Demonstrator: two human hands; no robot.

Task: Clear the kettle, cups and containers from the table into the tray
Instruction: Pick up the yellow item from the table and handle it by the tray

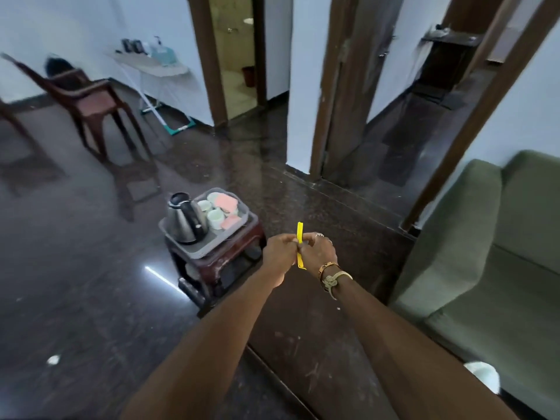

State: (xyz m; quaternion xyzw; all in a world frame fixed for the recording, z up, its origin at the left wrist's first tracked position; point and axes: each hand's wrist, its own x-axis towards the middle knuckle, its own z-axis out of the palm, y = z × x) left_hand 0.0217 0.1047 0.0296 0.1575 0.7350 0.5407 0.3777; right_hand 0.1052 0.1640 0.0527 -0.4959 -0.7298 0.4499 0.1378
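Kettle (pixel 185 218), cups (pixel 215 218) and pink-lidded containers (pixel 225 202) sit in the grey tray (pixel 197 252) on the far stool (pixel 242 263). Your left hand (pixel 277 253) and right hand (pixel 318 251) both pinch a yellow strip (pixel 300 230). One white cup (pixel 481 377) (blurred, near right on the table (pixel 303 344)) looks still uncleared.

no readable text, labels, brands, numbers or signs anywhere

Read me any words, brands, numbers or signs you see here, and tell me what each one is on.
No text can be read in this view.
yellow strip: no print shows.
kettle: no legible brand.
bracelet: markings too small to read.
shelf items: too blurred to read.
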